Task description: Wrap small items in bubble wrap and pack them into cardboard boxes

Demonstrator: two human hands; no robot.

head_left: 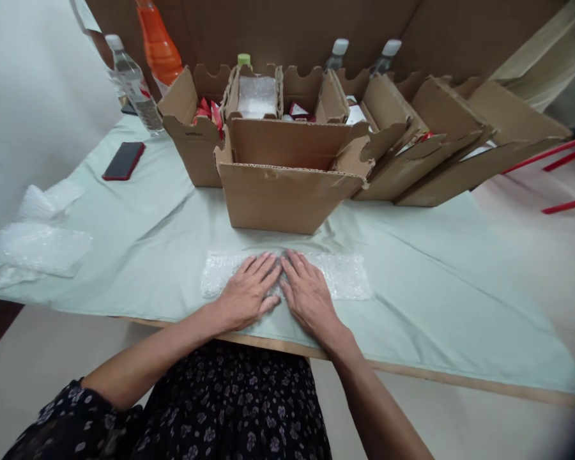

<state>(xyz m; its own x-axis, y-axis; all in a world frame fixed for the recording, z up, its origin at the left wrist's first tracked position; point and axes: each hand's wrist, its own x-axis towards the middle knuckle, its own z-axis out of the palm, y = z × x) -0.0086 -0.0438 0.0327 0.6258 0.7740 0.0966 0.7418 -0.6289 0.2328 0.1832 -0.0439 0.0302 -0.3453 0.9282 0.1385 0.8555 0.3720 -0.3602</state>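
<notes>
A long, flat strip of bubble wrap (347,276) lies across the cloth near the table's front edge. On its middle rests my left hand (252,287), palm down with the fingers stretched out. My right hand (309,287) lies flat beside it, also pressing on the wrap, and the fingertips of both hands almost meet. Part of the strip is hidden under my hands. Just beyond it stands an open cardboard box (287,198), its inside mostly out of sight.
Behind stands a row of open cardboard boxes (186,144) with small packages inside. Bottles, one of them orange (159,48), rise at the back. A phone (123,160) and a pile of bubble wrap sheets (43,246) lie to the left on the pale green tablecloth (441,287).
</notes>
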